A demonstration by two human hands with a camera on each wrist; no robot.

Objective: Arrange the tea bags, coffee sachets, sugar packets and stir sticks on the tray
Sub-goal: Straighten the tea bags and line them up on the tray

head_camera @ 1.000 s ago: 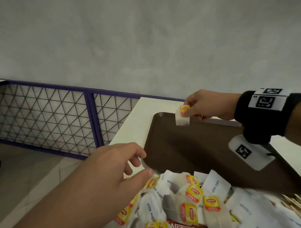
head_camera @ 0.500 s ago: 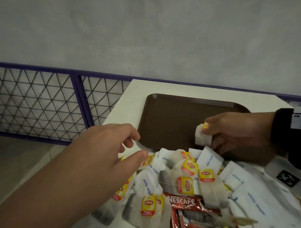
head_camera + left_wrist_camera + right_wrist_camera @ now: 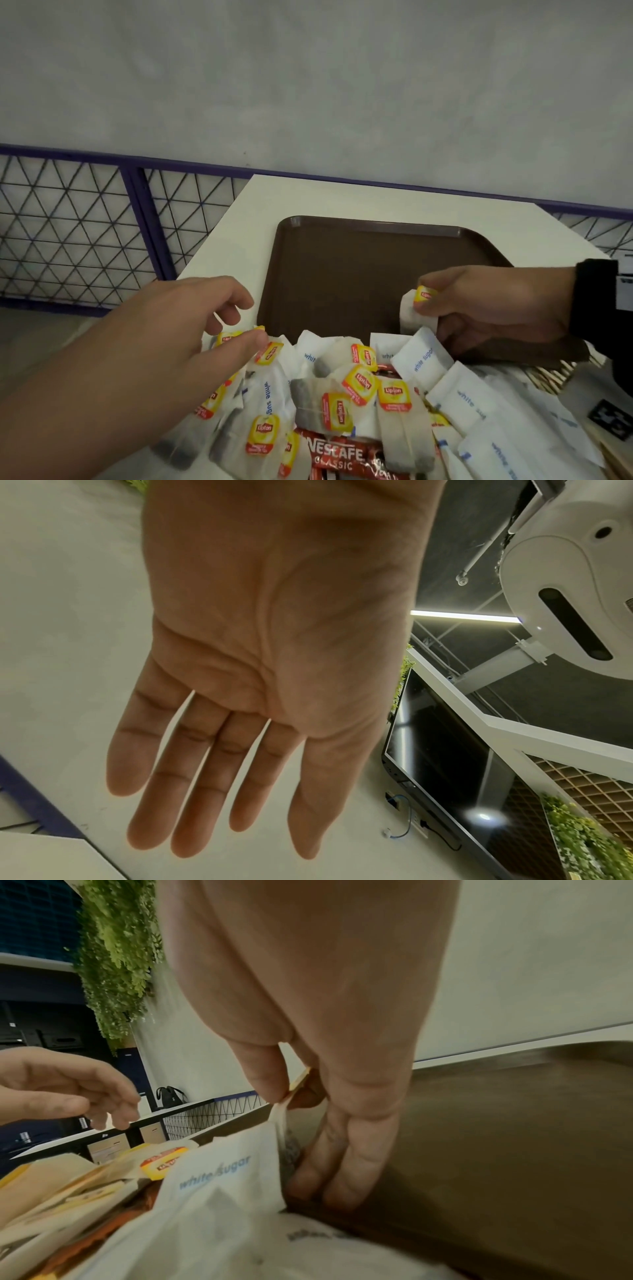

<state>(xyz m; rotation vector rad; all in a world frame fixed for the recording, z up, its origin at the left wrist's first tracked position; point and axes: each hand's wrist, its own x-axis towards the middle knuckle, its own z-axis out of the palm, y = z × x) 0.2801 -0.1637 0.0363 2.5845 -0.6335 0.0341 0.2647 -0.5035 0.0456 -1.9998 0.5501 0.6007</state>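
Looking from the head camera: a brown tray [image 3: 342, 274] sits on a white table [image 3: 239, 222], its floor bare. Along the tray's near edge lies a mixed pile [image 3: 359, 394] of tea bags, white sugar packets and a red coffee sachet [image 3: 337, 454]; thin wooden stir sticks [image 3: 551, 373] show at the pile's right side. The right hand [image 3: 496, 308] pinches one tea bag [image 3: 416, 311] by its yellow tag, between thumb and forefinger, low over the tray's near edge and just above the pile. The left hand [image 3: 191, 329] hovers over the pile's left end, fingers loosely bent and apart, holding nothing. A purple wire fence [image 3: 85, 233] stands beside the table's left edge.

Left wrist camera: the left hand [image 3: 274, 656] is shown palm-on, fingers [image 3: 205, 777] straight and slightly spread, nothing in them.

Right wrist camera: thumb and forefinger of the right hand [image 3: 325, 1042] are clamped on the tag, the bag [image 3: 279, 1123] hanging below; the other fingers [image 3: 342, 1172] reach down to the tray [image 3: 514, 1137] floor at its near edge. A sugar packet [image 3: 215, 1175] lies just beside them.
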